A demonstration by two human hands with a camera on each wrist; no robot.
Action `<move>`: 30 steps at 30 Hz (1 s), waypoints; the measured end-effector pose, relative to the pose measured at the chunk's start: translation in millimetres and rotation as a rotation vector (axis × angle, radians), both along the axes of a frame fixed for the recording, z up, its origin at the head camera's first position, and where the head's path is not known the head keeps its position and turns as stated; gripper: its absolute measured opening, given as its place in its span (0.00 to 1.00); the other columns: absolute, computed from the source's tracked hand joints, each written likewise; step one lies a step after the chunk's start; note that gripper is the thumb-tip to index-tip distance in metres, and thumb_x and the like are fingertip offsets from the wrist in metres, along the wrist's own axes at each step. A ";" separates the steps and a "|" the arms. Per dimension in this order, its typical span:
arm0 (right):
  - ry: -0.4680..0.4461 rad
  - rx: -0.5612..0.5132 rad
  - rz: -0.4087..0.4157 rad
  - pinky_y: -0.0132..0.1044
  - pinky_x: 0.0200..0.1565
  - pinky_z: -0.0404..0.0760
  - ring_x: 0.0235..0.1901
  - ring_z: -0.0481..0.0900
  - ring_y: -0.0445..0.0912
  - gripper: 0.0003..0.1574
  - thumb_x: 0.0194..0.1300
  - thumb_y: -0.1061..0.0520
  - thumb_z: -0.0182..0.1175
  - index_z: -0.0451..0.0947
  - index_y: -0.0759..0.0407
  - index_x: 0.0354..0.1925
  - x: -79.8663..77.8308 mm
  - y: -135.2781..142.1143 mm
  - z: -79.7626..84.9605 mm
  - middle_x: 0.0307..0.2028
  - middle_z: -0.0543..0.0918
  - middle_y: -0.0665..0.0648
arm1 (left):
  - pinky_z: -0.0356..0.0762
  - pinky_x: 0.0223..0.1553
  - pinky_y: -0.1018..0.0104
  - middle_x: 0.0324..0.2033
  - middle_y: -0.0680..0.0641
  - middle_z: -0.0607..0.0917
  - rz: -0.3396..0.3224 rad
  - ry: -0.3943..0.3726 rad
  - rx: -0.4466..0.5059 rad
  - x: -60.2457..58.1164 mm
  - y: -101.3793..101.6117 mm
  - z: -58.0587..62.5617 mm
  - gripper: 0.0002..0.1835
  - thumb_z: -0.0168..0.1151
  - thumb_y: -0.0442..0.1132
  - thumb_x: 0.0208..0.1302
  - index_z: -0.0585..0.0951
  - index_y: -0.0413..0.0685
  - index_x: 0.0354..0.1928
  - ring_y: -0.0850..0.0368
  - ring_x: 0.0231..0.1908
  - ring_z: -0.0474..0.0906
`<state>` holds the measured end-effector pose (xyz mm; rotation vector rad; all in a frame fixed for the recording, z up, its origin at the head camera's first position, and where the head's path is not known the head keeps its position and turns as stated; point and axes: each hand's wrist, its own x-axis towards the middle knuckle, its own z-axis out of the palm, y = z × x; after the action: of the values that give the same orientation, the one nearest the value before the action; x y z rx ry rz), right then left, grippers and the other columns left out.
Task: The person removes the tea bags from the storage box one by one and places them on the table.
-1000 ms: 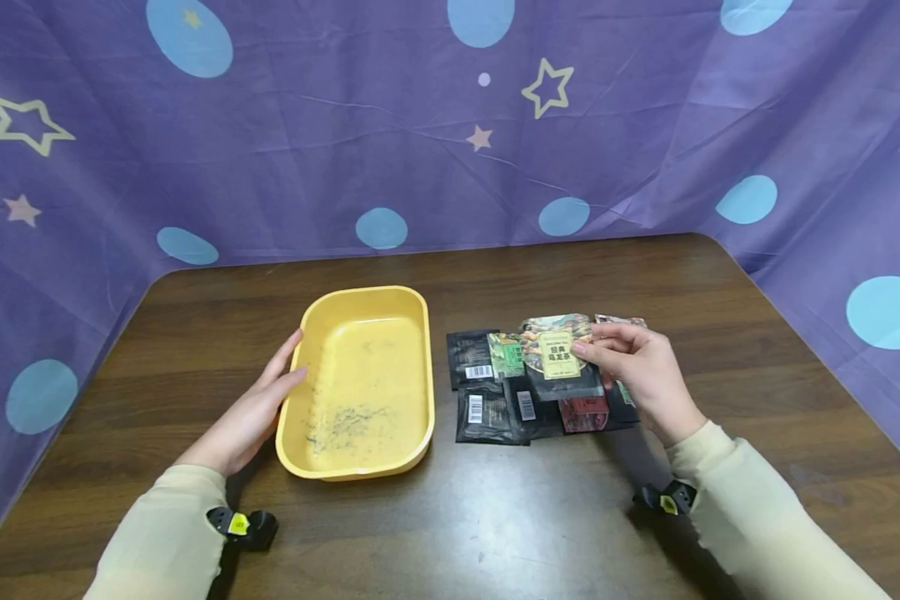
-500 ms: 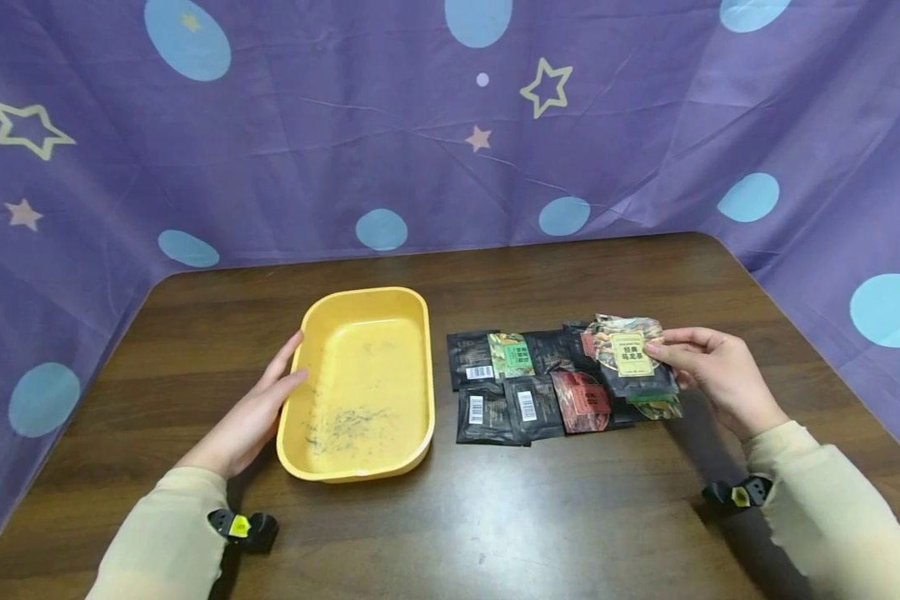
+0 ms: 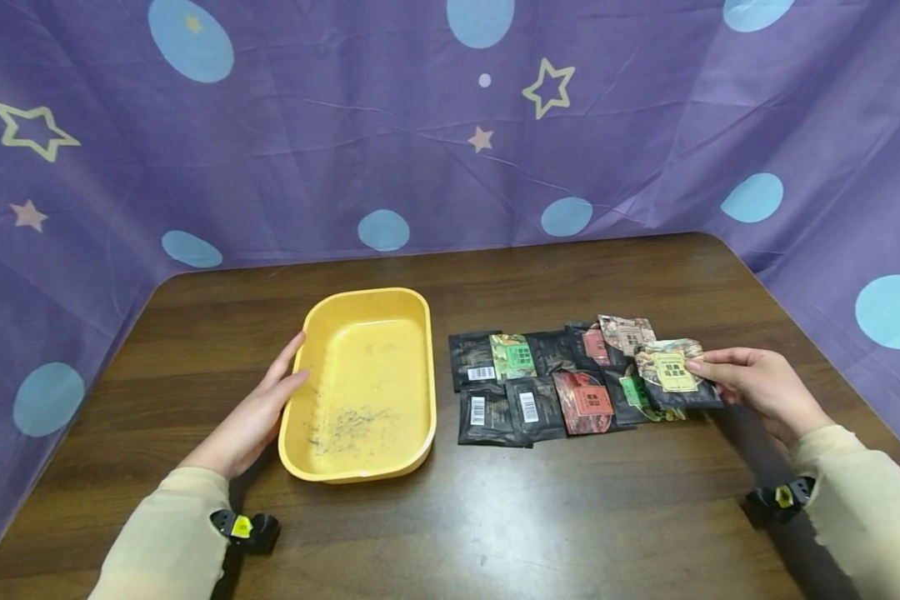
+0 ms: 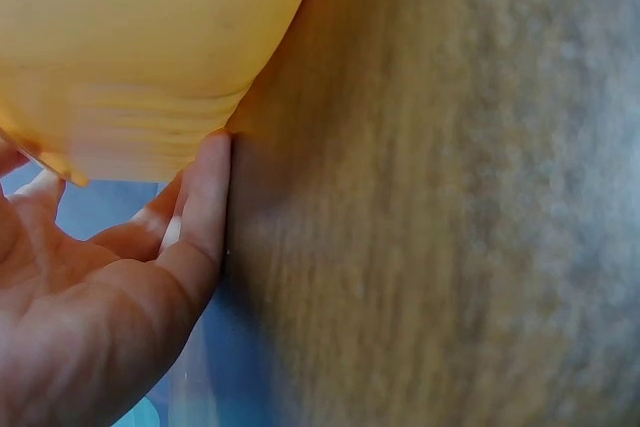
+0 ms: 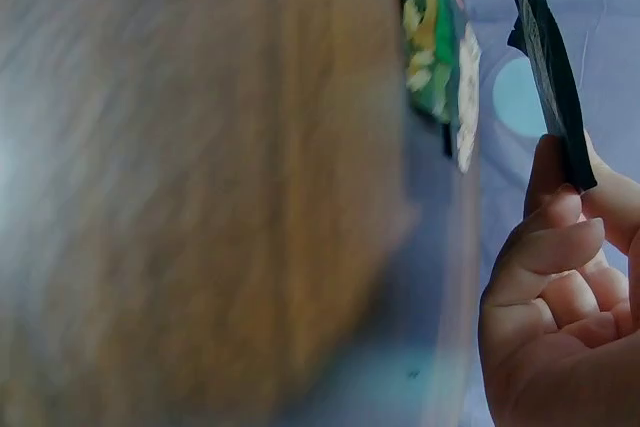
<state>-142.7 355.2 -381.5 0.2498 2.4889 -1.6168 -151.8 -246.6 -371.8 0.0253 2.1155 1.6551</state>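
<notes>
My right hand [image 3: 761,387] pinches a black tea sachet [image 3: 675,367] with a pale yellow label at its right edge. In the right wrist view the same sachet [image 5: 550,72] appears edge-on between thumb and fingers, raised above the table. It overlaps a sachet with a green label [image 3: 635,390] in the head view. On the left, my left hand [image 3: 251,421] rests against the side of a yellow plastic tub [image 3: 360,367], its fingers nearly straight and the thumb over the rim. The left wrist view has a fingertip [image 4: 213,152] touching the tub's outer wall near the table.
Two uneven rows of sachets lie right of the tub, among them a red one [image 3: 585,402], a pink-labelled one [image 3: 630,335] and a black one with a barcode [image 3: 536,408]. The brown wooden table [image 3: 450,525] meets a purple curtain [image 3: 420,125] behind.
My right hand has carried the yellow-labelled sachet rightward and a little nearer, uncovering the red, pink and green sachets beneath. The left hand and tub have stayed in place.
</notes>
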 end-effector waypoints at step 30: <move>-0.048 0.283 0.065 0.34 0.24 0.75 0.21 0.71 0.37 0.30 0.66 0.51 0.65 0.74 0.79 0.50 -5.7 2.2 -11.7 0.23 0.77 0.42 | 0.56 0.68 0.39 0.78 0.49 0.27 0.020 -0.037 -0.029 -2.8 -1.5 5.1 0.36 0.42 0.59 0.77 0.33 0.86 0.74 0.37 0.75 0.43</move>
<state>-148.4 357.4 -393.2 0.2368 2.6536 -1.2162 -154.6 -248.1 -366.7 -0.0358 2.1183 1.6231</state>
